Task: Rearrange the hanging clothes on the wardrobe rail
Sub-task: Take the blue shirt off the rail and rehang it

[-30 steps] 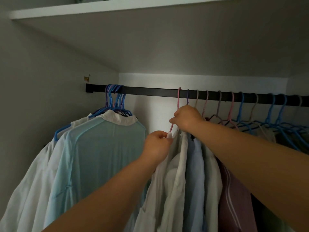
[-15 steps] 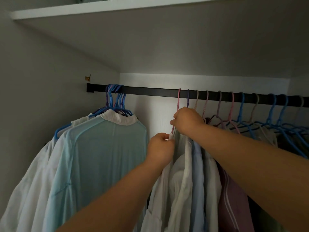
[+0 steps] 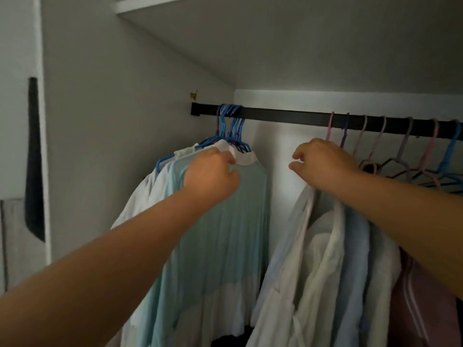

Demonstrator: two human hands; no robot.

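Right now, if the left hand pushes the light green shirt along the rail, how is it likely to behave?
The light green shirt looks thin and drapes in soft folds, so it would probably sway and bunch. Its hanger hooks over the smooth black rail, so it likely slides easily. The left hand at its white collar probably meets little weight.

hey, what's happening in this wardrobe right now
A person is sorting clothes hung on the black rail. Their left hand is at the collar of the light green shirt in the bunch at the rail's left end. Their right hand rests on top of the right-hand group, beside the pink hanger.
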